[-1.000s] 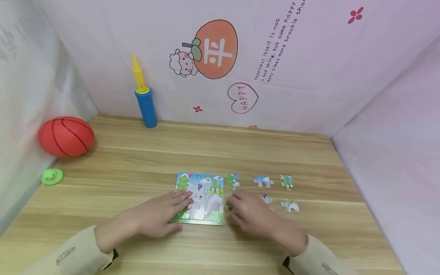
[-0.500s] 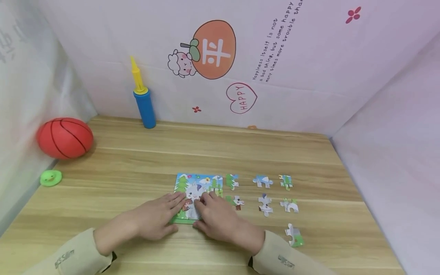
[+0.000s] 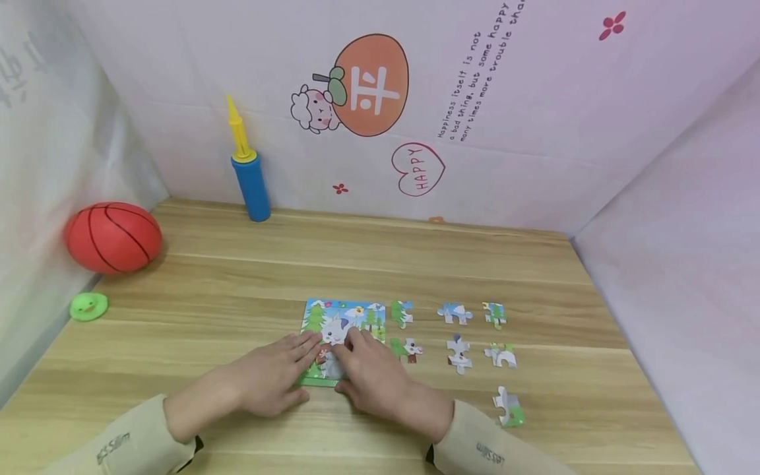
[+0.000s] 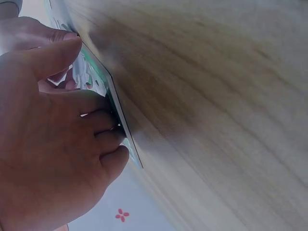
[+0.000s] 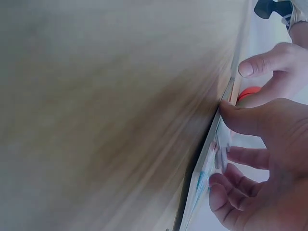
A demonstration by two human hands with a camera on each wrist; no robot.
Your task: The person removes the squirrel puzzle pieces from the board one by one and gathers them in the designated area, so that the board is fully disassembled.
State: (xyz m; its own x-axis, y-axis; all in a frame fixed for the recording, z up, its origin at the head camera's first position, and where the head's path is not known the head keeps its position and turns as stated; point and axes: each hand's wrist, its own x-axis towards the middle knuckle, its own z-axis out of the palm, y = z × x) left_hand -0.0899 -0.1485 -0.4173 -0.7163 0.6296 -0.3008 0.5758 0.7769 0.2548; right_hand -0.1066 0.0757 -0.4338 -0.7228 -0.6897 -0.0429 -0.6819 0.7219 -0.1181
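A jigsaw puzzle board point(image 3: 315, 320) with a grey squirrel picture lies on the wooden table. My left hand point(image 3: 270, 375) rests on its left side, fingers extended over the edge. Bent over the lower middle is my right hand point(image 3: 377, 376); its thumb touches the board's front edge. In the right wrist view a greyish puzzle piece point(image 5: 222, 158) stands at the right fingertips, slightly raised from the board. The hand hides most of it in the head view. Just right of the board lies a loose piece with a face on it point(image 3: 408, 349).
More loose pieces, including a green-and-grey one point(image 3: 508, 406) and a blue one point(image 3: 455, 313), lie to the right. A red ball point(image 3: 113, 237), a green duck point(image 3: 89, 307) and a blue-and-yellow pump point(image 3: 252, 185) stand left and behind. White cloth walls surround the table.
The right hand has moved left from beside the board onto its lower middle, uncovering loose pieces on the right. It has barely shifted in the last half second. The left hand stays put.
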